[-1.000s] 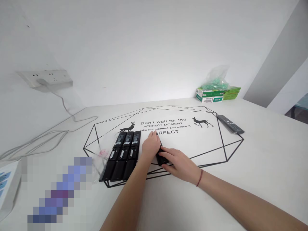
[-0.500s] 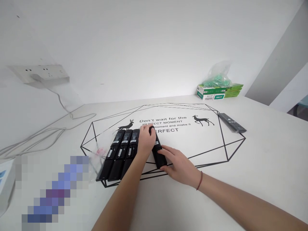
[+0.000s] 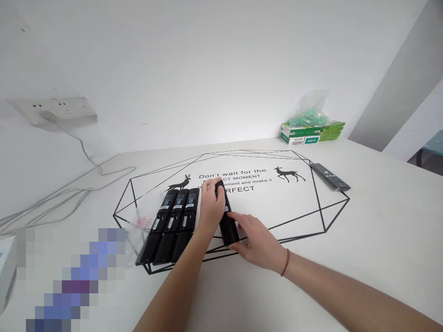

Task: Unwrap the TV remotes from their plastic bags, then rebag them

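Note:
Three black remote controls (image 3: pixel 172 224) lie side by side, backs up, on the white table (image 3: pixel 380 240). A fourth black remote (image 3: pixel 226 216) lies just right of them. My left hand (image 3: pixel 211 205) grips its far end with curled fingers. My right hand (image 3: pixel 258 240) holds its near end, fingers along its right side. A fifth black remote (image 3: pixel 329 176) lies apart at the right, buttons up.
A clear plastic bag (image 3: pixel 138 223) lies left of the three remotes. Green boxes with a plastic bag on top (image 3: pixel 311 129) stand at the back right. A power strip (image 3: pixel 55 110) hangs on the left wall, its white cables (image 3: pixel 69 193) trailing over the table.
Both hands have shifted the fourth remote a little leftward, closer to the row of three, and straightened it. The camera has swung slightly.

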`<state>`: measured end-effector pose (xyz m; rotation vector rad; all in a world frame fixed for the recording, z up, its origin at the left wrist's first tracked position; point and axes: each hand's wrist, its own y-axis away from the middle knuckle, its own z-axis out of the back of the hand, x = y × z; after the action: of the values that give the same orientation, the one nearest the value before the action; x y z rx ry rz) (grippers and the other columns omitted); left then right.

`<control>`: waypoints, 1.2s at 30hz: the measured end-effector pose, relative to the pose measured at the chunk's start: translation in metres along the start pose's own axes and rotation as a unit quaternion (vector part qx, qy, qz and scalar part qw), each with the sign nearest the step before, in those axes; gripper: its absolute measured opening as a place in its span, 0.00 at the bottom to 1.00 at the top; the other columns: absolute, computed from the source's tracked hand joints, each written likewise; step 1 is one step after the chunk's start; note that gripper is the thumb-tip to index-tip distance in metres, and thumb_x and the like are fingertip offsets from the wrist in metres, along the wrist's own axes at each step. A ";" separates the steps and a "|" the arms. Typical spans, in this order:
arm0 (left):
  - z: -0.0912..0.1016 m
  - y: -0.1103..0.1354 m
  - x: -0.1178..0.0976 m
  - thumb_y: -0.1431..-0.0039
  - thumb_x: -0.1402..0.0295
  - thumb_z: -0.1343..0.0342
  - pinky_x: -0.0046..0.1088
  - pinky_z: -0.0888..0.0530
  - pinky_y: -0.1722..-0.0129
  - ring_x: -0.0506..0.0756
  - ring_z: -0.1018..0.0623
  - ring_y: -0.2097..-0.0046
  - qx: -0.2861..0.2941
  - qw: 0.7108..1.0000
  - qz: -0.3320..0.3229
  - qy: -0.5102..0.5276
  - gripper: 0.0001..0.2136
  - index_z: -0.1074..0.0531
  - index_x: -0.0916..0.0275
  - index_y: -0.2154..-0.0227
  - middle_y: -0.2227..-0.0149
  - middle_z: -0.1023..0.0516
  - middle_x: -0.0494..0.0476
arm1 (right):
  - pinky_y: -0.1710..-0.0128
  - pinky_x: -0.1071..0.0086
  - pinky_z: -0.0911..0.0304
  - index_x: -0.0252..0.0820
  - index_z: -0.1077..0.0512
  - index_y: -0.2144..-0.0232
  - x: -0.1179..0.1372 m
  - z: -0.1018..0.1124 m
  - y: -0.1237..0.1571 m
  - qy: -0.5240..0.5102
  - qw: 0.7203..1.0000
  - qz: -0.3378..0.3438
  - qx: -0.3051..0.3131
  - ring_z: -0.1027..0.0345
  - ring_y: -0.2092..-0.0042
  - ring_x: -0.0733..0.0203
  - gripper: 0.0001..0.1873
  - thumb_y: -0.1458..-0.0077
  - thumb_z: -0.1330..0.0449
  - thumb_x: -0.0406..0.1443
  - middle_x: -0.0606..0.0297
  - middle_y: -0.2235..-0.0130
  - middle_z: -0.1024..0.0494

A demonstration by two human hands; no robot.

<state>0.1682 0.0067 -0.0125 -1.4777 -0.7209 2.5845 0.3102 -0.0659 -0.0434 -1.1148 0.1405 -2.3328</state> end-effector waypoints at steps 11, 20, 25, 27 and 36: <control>-0.012 0.029 -0.032 0.42 0.58 0.47 0.33 0.27 0.57 0.53 0.25 0.56 0.063 0.924 0.151 0.346 0.27 0.48 0.50 0.41 0.43 0.35 0.60 | 0.73 0.70 0.44 0.46 0.40 0.59 0.002 0.006 -0.004 -0.157 0.978 -0.124 -0.051 0.38 0.71 0.62 0.16 0.52 0.46 0.30 0.70 0.70 0.31; -0.011 0.029 -0.031 0.41 0.57 0.47 0.33 0.30 0.49 0.57 0.29 0.46 0.149 0.888 0.167 0.401 0.16 0.34 0.54 0.52 0.40 0.37 0.57 | 0.64 0.65 0.42 0.43 0.40 0.58 -0.001 0.010 -0.007 -0.172 0.971 -0.102 -0.133 0.38 0.63 0.59 0.09 0.42 0.49 0.37 0.62 0.61 0.31; -0.007 0.026 -0.031 0.41 0.58 0.49 0.38 0.29 0.51 0.61 0.28 0.47 0.188 0.859 0.178 0.442 0.19 0.34 0.58 0.48 0.44 0.31 0.62 | 0.72 0.70 0.45 0.42 0.37 0.58 0.002 0.008 -0.008 -0.311 0.929 -0.178 -0.088 0.42 0.71 0.64 0.18 0.46 0.43 0.47 0.69 0.71 0.33; -0.005 0.024 -0.031 0.41 0.58 0.49 0.39 0.29 0.52 0.61 0.27 0.49 0.214 0.876 0.153 0.405 0.21 0.35 0.59 0.46 0.48 0.28 0.62 | 0.74 0.71 0.46 0.41 0.34 0.62 0.001 0.008 -0.009 -0.366 0.913 -0.177 -0.037 0.44 0.73 0.66 0.18 0.47 0.42 0.48 0.70 0.74 0.35; 0.091 -0.017 0.012 0.40 0.69 0.57 0.51 0.38 0.47 0.67 0.32 0.46 -0.112 0.950 0.086 -0.280 0.17 0.28 0.60 0.52 0.51 0.26 0.65 | 0.72 0.68 0.38 0.40 0.30 0.60 -0.006 0.004 -0.008 -0.452 0.865 -0.215 -0.026 0.35 0.72 0.62 0.25 0.51 0.40 0.53 0.63 0.70 0.26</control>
<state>0.0831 -0.0074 0.0238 -0.8622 -1.0042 3.1901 0.3130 -0.0549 -0.0423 -2.3235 -0.4374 -1.8737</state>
